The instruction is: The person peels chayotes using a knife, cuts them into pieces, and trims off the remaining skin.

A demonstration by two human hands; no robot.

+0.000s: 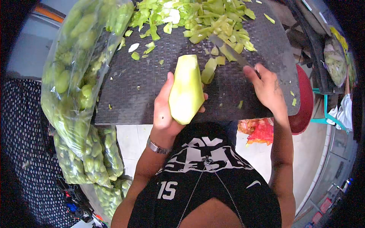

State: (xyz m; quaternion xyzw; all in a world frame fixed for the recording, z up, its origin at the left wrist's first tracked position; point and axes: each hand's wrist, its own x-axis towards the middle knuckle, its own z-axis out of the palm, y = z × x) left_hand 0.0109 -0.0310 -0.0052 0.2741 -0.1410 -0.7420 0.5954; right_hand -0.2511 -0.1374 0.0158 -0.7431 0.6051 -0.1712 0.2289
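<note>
My left hand (164, 110) is wrapped round a peeled green papaya (186, 89), its pale surface cut into long flat facets. It is held upright over the near edge of a dark woven-pattern table (133, 102). To the right, my right hand (266, 85) grips a knife (230, 50), whose blade points up and left over the peelings. The knife's handle is mostly hidden in my fingers. Blade and papaya are apart. A heap of green peelings (213, 22) covers the far part of the table, with loose strips (209, 70) just right of the papaya.
A large clear plastic bag of green produce (62, 81) leans over the table's left side. More filled bags (89, 155) hang or stand below it. A dark red basin (303, 100) sits beyond the right edge, near a teal stool frame (326, 110). A red net bag (260, 131) lies below the table.
</note>
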